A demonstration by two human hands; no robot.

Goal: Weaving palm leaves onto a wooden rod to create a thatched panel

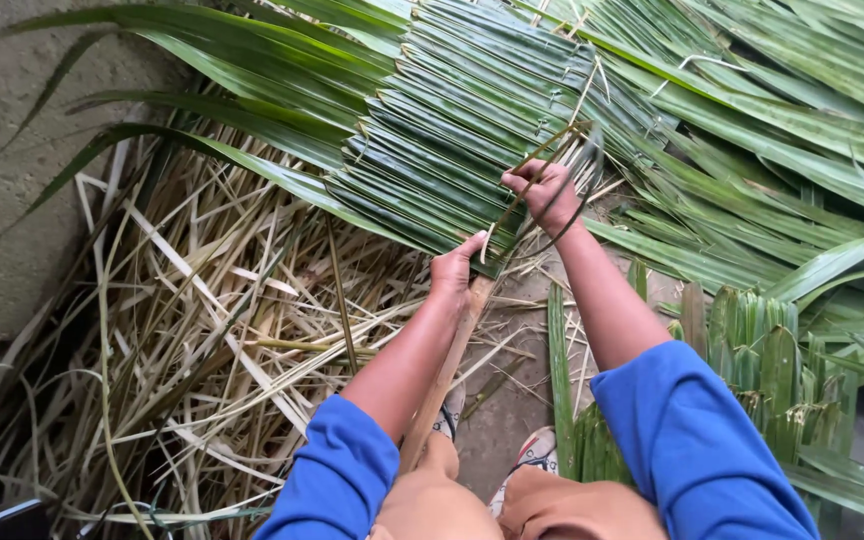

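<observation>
Hands meet at frame centre: the left hand (455, 268) presses spread fingers on the overlapping panel of folded green palm leaves (452, 130), at its lower edge; the right hand (547, 192) pinches a thin brown fibre strip (542, 160) just right.

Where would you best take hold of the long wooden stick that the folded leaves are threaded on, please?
Grip the bare stick below the folded green leaves, coming from the left, where the left hand already rests; its upper part is covered by leaves, while the right hand works thin strips there.
</observation>
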